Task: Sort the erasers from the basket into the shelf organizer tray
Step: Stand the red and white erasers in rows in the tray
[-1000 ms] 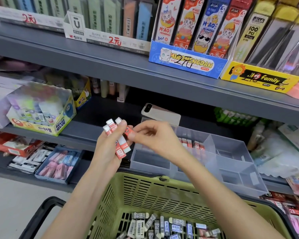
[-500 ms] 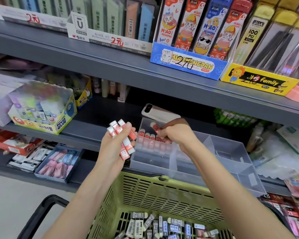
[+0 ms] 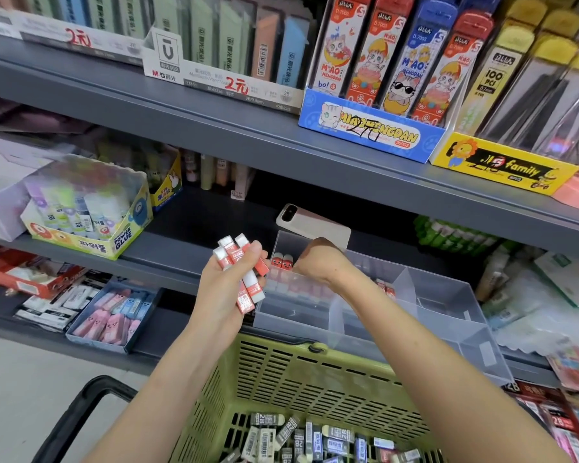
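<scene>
Erasers (image 3: 234, 253) sit bunched in our left hand (image 3: 219, 295), fingers curled round them; our right hand (image 3: 321, 260) reaches into the tray (image 3: 442, 295), grip hidden.

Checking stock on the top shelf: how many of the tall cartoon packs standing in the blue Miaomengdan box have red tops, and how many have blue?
Red-topped packs: 3
Blue-topped packs: 1
Total: 4
</scene>
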Demonstrator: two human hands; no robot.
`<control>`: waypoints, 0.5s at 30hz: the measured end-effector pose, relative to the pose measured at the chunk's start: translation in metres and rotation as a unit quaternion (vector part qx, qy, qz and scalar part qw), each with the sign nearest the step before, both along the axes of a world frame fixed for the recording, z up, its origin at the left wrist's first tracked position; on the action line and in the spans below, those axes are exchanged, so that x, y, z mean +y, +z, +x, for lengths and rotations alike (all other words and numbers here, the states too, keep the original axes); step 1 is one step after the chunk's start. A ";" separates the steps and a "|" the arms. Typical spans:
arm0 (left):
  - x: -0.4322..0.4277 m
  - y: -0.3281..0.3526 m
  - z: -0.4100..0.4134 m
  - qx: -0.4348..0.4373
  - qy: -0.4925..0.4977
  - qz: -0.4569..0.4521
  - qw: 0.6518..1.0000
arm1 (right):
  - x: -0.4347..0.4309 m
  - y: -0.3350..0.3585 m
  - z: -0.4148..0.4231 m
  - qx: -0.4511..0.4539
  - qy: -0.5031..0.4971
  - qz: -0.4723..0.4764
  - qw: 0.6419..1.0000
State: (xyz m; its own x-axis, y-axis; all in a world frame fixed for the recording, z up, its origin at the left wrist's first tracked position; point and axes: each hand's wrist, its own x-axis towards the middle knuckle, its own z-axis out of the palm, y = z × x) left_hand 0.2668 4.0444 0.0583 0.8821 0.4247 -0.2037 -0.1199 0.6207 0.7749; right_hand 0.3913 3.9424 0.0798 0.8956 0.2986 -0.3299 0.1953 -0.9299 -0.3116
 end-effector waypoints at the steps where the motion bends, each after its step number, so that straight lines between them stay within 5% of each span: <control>1: 0.000 0.000 0.000 0.000 -0.001 -0.001 1.000 | -0.001 0.002 -0.001 0.001 0.009 -0.006 1.000; 4: 0.000 0.002 -0.001 -0.003 -0.004 -0.017 1.000 | -0.005 0.010 -0.008 -0.057 0.043 0.009 0.997; 6: 0.000 0.002 -0.001 0.005 -0.004 -0.025 1.000 | -0.008 0.016 -0.021 -0.123 0.072 0.119 0.983; 9: 0.000 0.005 -0.002 0.005 -0.027 -0.011 1.000 | -0.006 0.028 -0.045 -0.030 0.098 0.325 0.940; 15: 0.002 0.004 -0.003 -0.038 -0.086 -0.008 0.996 | -0.005 0.038 -0.048 0.108 0.141 0.386 0.905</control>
State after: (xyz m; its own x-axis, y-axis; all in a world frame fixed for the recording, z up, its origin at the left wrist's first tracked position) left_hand 0.2639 4.0464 0.0623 0.9545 0.2641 -0.1388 -0.0693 0.6486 0.7580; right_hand 0.3437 3.9370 0.1182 0.6870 0.7219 -0.0833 0.2486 -0.3412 -0.9066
